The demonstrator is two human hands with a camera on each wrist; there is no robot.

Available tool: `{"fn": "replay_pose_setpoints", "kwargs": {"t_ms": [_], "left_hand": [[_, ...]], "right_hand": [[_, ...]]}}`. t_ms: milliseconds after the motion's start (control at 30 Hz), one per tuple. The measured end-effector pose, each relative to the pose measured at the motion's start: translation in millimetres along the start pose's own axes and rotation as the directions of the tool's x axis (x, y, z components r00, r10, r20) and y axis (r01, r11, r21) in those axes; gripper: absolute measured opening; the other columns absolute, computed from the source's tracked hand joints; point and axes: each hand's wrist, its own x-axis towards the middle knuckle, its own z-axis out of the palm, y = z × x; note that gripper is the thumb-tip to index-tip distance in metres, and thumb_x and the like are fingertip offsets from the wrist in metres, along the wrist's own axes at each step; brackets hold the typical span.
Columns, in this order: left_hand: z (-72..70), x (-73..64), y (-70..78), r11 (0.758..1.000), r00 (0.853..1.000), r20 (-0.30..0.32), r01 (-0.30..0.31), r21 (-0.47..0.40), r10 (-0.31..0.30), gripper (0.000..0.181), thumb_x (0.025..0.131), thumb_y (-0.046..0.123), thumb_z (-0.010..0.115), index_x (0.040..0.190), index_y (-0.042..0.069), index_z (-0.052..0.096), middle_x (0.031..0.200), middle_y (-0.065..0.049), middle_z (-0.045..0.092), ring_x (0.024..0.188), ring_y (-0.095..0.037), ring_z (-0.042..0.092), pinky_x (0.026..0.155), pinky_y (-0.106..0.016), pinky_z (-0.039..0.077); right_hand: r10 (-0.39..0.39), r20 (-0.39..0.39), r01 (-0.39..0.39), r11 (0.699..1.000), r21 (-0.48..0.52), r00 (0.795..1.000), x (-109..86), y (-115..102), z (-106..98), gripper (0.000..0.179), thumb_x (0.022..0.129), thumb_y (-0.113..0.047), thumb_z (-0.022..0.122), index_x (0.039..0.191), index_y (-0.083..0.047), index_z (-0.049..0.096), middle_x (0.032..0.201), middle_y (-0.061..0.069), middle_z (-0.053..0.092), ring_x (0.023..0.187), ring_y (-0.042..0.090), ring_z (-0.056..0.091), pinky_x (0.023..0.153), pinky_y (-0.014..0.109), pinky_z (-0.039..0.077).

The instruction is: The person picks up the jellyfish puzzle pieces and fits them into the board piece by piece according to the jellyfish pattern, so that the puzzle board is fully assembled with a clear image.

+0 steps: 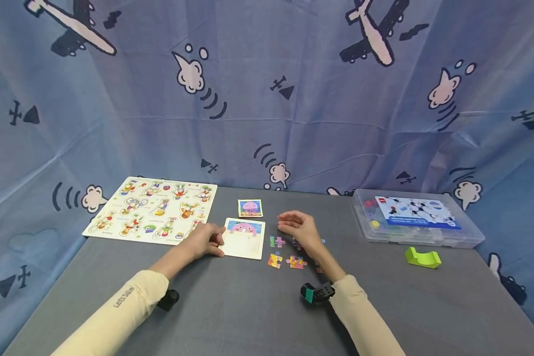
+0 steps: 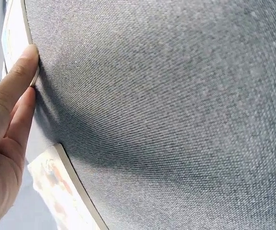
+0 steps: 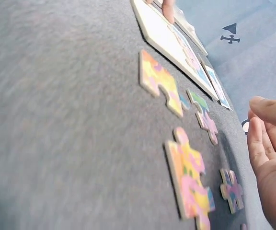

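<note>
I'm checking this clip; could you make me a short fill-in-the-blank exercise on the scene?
1. In the head view, the left hand touches the ____ edge of the puzzle board.
2. In that view, the clear plastic box lies to the ____ of the right hand.
3. The curved block is coloured ____.
4. The loose puzzle pieces lie on a tabletop coloured ____.

Missing words: left; right; green; gray.

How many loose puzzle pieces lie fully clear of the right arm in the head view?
3: an orange-yellow piece right of the puzzle tray, a green-pink piece beyond it, a pink-yellow piece right of the first. Others are partly hidden under the right arm.
</note>
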Motion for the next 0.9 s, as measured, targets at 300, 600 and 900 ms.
{"fn": "replay_pose_setpoints", "kwargs": {"t_ms": [300, 600, 900], "left_hand": [[0.4, -1.2, 1.5, 0.998, 0.999, 0.011, 0.044, -0.046, -0.043, 0.021, 0.066, 0.004, 0.086, 0.071, 0.001, 0.065, 0.121, -0.03, 0.059, 0.09, -0.021, 0.064, 0.063, -0.021, 0.042], [0.8, -0.4, -3.6, 1.0, 0.999, -0.021, -0.027, -0.004, 0.027, 0.022, 0.063, 0.006, 0.087, 0.069, 0.002, 0.066, 0.115, -0.029, 0.062, 0.082, -0.019, 0.065, 0.064, -0.022, 0.041], [0.5, 0.8, -4.6, 0.999, 0.999, -0.021, -0.037, -0.007, 0.037, 0.023, 0.063, 0.007, 0.088, 0.069, 0.002, 0.066, 0.114, -0.028, 0.063, 0.082, -0.02, 0.066, 0.074, -0.033, 0.043]], "right_hand": [[0.048, 0.081, -0.041, 0.996, -0.085, 0.996, -22.0, -5, -8, 0.029, 0.085, 0.006, 0.067, 0.113, 0.01, 0.06, 0.114, 0.031, 0.061, 0.103, 0.036, 0.063, 0.079, 0.023, 0.051], [0.018, 0.145, 0.004, 0.989, -0.148, 0.989, -30.2, -5, -11, 0.034, 0.08, 0.011, 0.069, 0.112, 0.013, 0.059, 0.113, 0.031, 0.061, 0.107, 0.041, 0.061, 0.084, 0.025, 0.05], [0.021, 0.171, 0.036, 0.945, -0.326, 0.985, -24.9, -2, -9, 0.033, 0.079, 0.006, 0.073, 0.11, 0.009, 0.064, 0.109, 0.024, 0.067, 0.102, 0.032, 0.066, 0.08, 0.024, 0.051]]}}
